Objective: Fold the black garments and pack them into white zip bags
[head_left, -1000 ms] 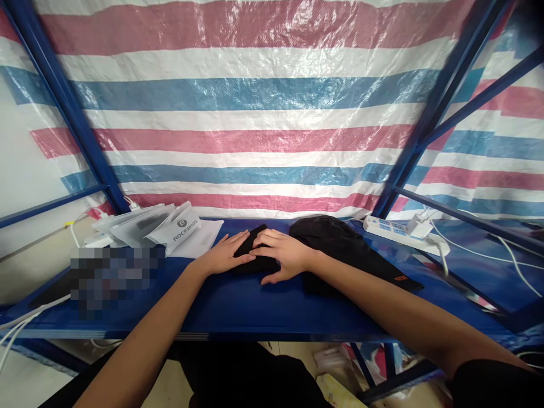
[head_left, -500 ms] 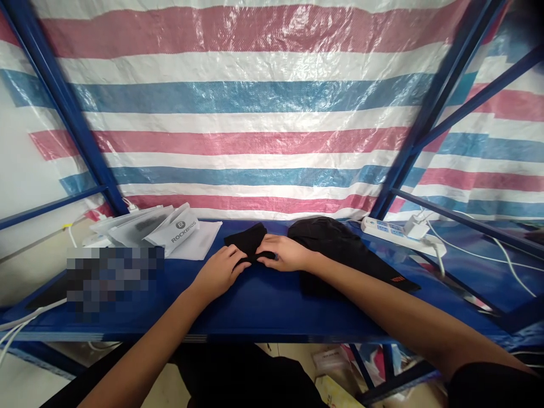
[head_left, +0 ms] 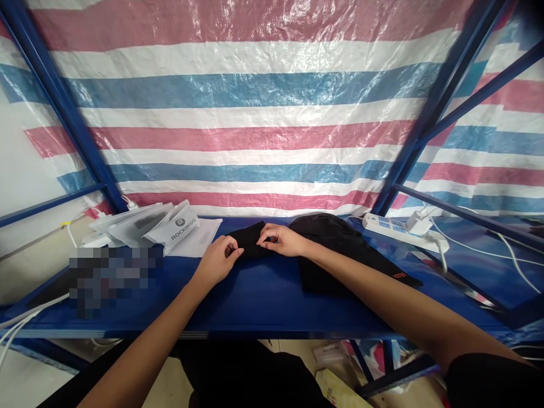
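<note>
On the blue tabletop in front of me is a small piece of folded black fabric [head_left: 247,237]; its exact kind does not show. My left hand [head_left: 216,259] is at its left end, thumb and curled fingers closed on the edge. At the right end, my right hand [head_left: 284,240] pinches the fabric between thumb and fingertips. Just beyond that hand lies a larger black garment [head_left: 325,229], spread out with a small orange mark near its right corner. My right forearm crosses over part of it.
White pouches printed ROCKBROS [head_left: 181,228] lie at the back left, near a blurred-out patch. A white power strip [head_left: 389,224] with plugs and cables sits at the back right. Blue metal posts [head_left: 408,153] frame the table [head_left: 255,309]. Striped plastic sheeting [head_left: 255,136] hangs behind.
The near edge of the small black fabric was bunched between my fingers; now the piece lies flatter as one folded shape. Both hands have shifted slightly, the right one up and away from me.
</note>
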Tool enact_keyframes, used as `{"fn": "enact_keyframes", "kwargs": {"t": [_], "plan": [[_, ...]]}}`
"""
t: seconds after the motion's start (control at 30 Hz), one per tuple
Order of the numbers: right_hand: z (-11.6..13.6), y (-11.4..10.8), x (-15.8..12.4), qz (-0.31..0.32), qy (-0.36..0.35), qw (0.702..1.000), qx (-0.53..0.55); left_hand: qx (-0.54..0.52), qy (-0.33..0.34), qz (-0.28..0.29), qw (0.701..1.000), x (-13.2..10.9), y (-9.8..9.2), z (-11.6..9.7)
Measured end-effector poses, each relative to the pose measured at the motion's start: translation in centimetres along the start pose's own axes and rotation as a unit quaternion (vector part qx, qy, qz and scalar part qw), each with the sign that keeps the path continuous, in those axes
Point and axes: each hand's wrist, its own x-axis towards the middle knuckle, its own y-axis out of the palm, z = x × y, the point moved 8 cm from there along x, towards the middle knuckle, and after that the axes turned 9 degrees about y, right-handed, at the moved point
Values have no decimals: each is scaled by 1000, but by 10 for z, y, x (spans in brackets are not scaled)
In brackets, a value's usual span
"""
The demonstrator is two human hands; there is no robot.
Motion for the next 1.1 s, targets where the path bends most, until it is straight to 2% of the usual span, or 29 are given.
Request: {"fn": "enact_keyframes", "kwargs": {"t": [0.13, 0.2, 0.3, 0.43, 0.6, 0.73, 0.83, 0.9, 1.0, 1.1], "plan": [[14, 0, -6, -10, -38, 993, -116, 94, 86, -17, 992, -1, -2, -18], [21, 0, -10, 1, -61, 984, -166, 125, 126, 1, 984, -3, 1, -27], [25, 2, -13, 20, -88, 972, -215, 150, 147, 22, 977, -9, 4, -33], [22, 1, -12, 9, -98, 970, -223, 176, 157, 29, 971, -16, 5, -29], [21, -5, -13, -20, -73, 986, -151, 140, 125, 56, 981, -12, 6, -16], [2, -10, -9, -9, 23, 999, -22, 87, 85, 54, 991, -7, 2, -14], [-17, -3, -3, 37, 98, 988, 113, 21, 43, 63, 997, -5, 2, -13], [-27, 2, 2, 45, 126, 979, 155, -14, 3, 72, 997, -3, 4, -8], [-33, 4, 7, 23, 138, 982, 128, -15, -36, 73, 997, 2, 9, 2], [-25, -2, 7, -30, 104, 994, 21, 38, -15, 39, 998, 9, 9, 6]]}}
